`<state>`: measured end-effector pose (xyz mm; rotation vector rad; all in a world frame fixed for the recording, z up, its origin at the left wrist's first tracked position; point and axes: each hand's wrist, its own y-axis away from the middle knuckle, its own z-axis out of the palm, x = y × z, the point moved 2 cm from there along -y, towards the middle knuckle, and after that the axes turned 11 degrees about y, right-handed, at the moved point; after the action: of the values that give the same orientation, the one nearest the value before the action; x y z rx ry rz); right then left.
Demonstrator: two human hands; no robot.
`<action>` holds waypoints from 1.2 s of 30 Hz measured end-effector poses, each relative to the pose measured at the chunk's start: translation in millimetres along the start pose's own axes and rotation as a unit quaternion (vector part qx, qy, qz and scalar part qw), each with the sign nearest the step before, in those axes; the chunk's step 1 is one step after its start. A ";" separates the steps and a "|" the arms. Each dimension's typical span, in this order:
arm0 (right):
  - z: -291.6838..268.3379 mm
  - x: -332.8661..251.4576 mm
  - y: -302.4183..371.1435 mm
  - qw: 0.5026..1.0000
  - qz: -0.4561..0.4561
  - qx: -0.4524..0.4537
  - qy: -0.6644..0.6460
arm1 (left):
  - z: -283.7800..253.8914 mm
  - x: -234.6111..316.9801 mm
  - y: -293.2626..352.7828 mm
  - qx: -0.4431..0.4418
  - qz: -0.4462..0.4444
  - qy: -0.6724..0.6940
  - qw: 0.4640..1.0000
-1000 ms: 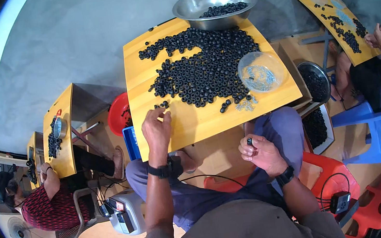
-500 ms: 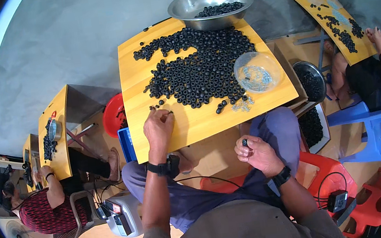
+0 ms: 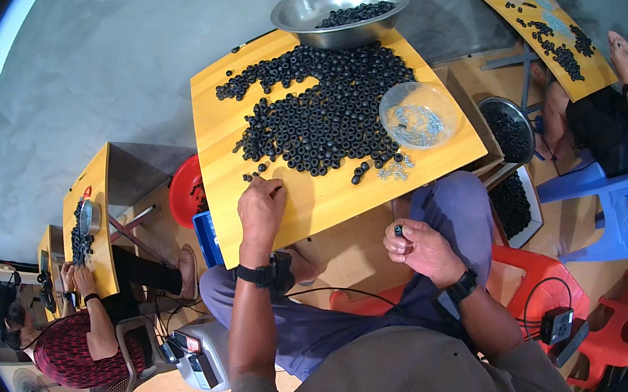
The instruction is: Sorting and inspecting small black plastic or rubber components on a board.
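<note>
Black ring-shaped pieces [image 3: 320, 127] are spread thickly on the desk [image 3: 315, 200], so much seems left; what is finished cannot be told. One small piece [image 3: 398, 230] is pinched by the curled right hand [image 3: 424, 251]; whether anything is held by the bent left hand [image 3: 261, 208] cannot be told.

The seated person's left hand [image 3: 262, 210] is shifting slightly rightward on the yellow worktop [image 3: 319, 202], and its fingers are curling inward instead of stretching toward the loose black rings [image 3: 255, 174]. Across the room to my left, a co-worker is now showing both hands [image 3: 83, 278] at the edge of the left-hand worktop [image 3: 103, 254], where only one was showing. To my right, another co-worker's paired hands [image 3: 620, 55] are lifting and drawing away from the right-hand worktop [image 3: 594, 79].
</note>
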<state>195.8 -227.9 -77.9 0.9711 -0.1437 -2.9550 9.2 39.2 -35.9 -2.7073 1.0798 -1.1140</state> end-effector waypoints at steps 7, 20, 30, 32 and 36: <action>-1.2 0.5 0.6 1.000 0.002 0.004 0.003 | -3.0 2.9 0.0 -0.019 0.012 -0.018 1.000; 3.3 -1.8 2.0 1.000 0.006 0.026 0.003 | 15.5 55.8 45.2 -0.094 -0.184 0.519 0.830; -0.8 8.0 4.8 1.000 0.002 0.015 0.004 | 61.6 114.7 83.9 -0.193 -0.073 0.571 0.795; -7.4 9.4 6.4 0.999 0.009 0.026 0.015 | 60.4 120.0 83.4 -0.201 -0.064 0.540 0.815; -10.5 11.5 6.9 1.000 -0.004 0.024 0.008 | 46.3 136.2 81.8 -0.146 0.054 0.375 0.914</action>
<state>192.8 -236.2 -92.4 1.0034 -0.2107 -2.9624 58.6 -116.4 -8.7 -2.3744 1.5481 -2.2200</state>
